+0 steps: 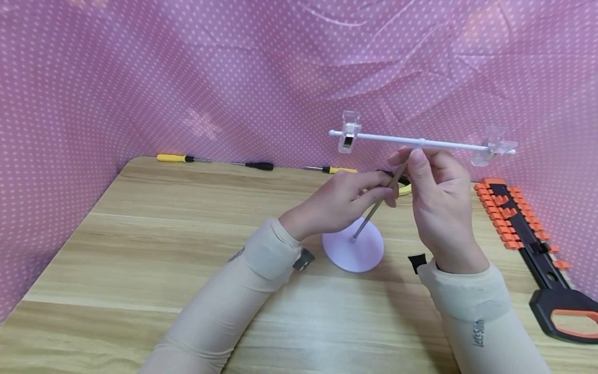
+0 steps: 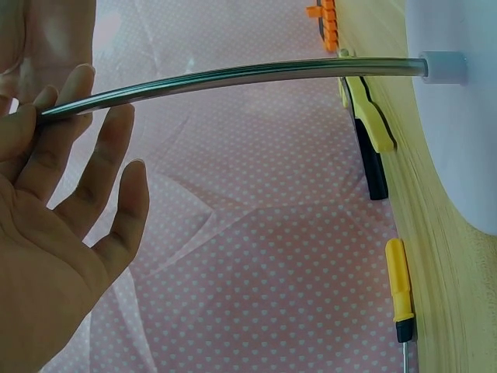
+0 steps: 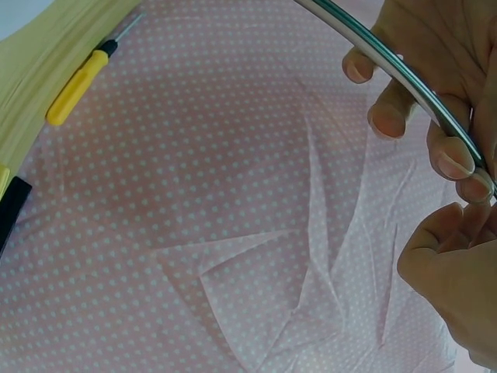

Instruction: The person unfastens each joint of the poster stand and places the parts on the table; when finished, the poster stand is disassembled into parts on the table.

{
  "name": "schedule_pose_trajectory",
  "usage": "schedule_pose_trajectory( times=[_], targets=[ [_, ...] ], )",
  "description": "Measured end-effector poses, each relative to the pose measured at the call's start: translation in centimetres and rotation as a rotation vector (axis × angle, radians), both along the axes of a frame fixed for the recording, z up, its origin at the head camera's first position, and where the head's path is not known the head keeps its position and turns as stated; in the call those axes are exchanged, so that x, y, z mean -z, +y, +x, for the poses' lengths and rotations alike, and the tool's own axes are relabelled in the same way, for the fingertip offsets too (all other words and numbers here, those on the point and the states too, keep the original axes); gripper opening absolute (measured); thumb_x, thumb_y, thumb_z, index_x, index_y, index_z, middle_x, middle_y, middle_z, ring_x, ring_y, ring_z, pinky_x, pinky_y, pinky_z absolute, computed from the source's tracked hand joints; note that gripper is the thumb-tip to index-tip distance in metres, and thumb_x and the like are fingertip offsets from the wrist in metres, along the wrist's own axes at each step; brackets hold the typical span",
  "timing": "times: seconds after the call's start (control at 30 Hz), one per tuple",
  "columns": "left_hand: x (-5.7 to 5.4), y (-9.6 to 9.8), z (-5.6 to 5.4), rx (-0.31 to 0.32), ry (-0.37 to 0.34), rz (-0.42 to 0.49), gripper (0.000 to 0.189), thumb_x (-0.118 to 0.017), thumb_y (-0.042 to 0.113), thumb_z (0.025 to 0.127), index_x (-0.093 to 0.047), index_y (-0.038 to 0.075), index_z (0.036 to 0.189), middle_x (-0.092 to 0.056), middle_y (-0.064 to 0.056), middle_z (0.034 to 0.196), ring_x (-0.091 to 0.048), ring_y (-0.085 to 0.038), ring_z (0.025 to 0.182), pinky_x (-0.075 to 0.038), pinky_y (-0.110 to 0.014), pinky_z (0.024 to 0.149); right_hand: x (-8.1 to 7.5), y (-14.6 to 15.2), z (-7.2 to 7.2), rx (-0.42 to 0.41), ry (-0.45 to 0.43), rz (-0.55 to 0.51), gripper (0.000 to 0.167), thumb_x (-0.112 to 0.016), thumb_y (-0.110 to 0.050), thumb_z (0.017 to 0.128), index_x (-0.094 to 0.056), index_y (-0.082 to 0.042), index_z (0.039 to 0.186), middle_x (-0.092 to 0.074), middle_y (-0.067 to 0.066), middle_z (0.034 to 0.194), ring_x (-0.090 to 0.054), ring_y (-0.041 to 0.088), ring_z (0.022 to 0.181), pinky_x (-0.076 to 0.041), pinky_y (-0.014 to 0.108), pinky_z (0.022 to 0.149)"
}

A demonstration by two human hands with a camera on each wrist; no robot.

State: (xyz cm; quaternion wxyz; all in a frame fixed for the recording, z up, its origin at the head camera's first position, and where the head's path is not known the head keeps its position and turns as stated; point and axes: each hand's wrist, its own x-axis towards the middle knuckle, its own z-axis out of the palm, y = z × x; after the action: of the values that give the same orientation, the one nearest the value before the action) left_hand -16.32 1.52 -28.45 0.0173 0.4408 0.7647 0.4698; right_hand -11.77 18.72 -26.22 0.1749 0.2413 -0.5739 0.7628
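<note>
A thin metal rod [image 1: 372, 212] leans up and to the right from a round white base [image 1: 345, 255], which appears tilted over the table. At the rod's top runs a white crossbar [image 1: 388, 138] with a clear clip [image 1: 349, 129] near its left end and another clear clip [image 1: 489, 148] near its right end. My left hand [image 1: 337, 201] pinches the rod between thumb and fingers, part way up. Just below the crossbar, my right hand [image 1: 441, 208] grips the rod's upper end. In the left wrist view the rod [image 2: 256, 72] enters a short white collar [image 2: 446, 67] on the base.
Along the table's back edge lie a yellow screwdriver [image 1: 173, 158], a black screwdriver [image 1: 259, 165] and another yellow-handled screwdriver [image 1: 341, 170]. A yellow-and-black tool [image 1: 404, 189] is partly hidden behind the hands. An orange-and-black rack with a handle [image 1: 537, 244] lies at right. Pink dotted cloth [image 1: 243, 78] hangs behind.
</note>
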Motion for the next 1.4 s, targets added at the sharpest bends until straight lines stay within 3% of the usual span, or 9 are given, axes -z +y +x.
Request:
schedule_pose_trajectory(
  times=[0.33, 0.6, 0.8, 1.2, 1.4],
  targets=[
    [0.11, 0.04, 0.00, 0.006, 0.016, 0.005, 0.019, -0.056, 0.016, 0.112, -0.072, 0.009, 0.118, -0.077, 0.003, 0.101, -0.067, -0.004, 0.100, -0.050, -0.016, 0.092, -0.10, 0.04, 0.18, 0.015, -0.006, 0.030, 0.021, -0.054, -0.008, 0.110, -0.071, 0.005, 0.111, -0.073, 0.010, 0.104, -0.067, 0.021, 0.097, -0.054, 0.028, 0.088],
    [0.09, 0.02, 0.02, 0.003, 0.016, 0.002, 0.020, -0.055, 0.017, 0.112, -0.073, 0.009, 0.118, -0.078, 0.002, 0.102, -0.069, -0.009, 0.103, -0.049, -0.016, 0.093, 0.08, 0.12, 0.12, -0.016, -0.001, -0.035, 0.020, -0.056, -0.005, 0.108, -0.070, 0.009, 0.112, -0.075, 0.013, 0.104, -0.068, 0.023, 0.098, -0.054, 0.029, 0.088],
    [0.02, 0.00, 0.04, 0.006, 0.014, -0.012, 0.020, -0.055, 0.017, 0.112, -0.073, 0.010, 0.117, -0.077, 0.003, 0.103, -0.070, -0.010, 0.105, -0.050, -0.017, 0.094, -0.02, 0.24, 0.08, 0.000, -0.003, -0.044, 0.020, -0.057, -0.006, 0.108, -0.070, 0.009, 0.111, -0.074, 0.013, 0.103, -0.067, 0.024, 0.100, -0.053, 0.032, 0.094],
    [-0.10, -0.04, 0.01, 0.002, 0.011, -0.032, 0.019, -0.055, 0.018, 0.112, -0.073, 0.010, 0.115, -0.077, 0.002, 0.105, -0.069, -0.008, 0.106, -0.051, -0.018, 0.095, -0.24, 0.32, -0.15, 0.038, -0.014, -0.044, 0.019, -0.059, -0.008, 0.108, -0.070, 0.006, 0.111, -0.072, 0.011, 0.101, -0.064, 0.023, 0.102, -0.052, 0.032, 0.095],
    [0.04, 0.00, -0.16, 0.009, 0.024, -0.024, 0.019, -0.055, 0.018, 0.112, -0.073, 0.010, 0.114, -0.077, 0.003, 0.104, -0.068, -0.007, 0.104, -0.050, -0.017, 0.093, -0.41, 0.60, -0.42, 0.079, -0.017, -0.066, 0.025, -0.063, -0.010, 0.106, -0.067, 0.014, 0.111, -0.071, 0.012, 0.101, -0.064, 0.025, 0.102, -0.055, 0.034, 0.096]
  ],
)
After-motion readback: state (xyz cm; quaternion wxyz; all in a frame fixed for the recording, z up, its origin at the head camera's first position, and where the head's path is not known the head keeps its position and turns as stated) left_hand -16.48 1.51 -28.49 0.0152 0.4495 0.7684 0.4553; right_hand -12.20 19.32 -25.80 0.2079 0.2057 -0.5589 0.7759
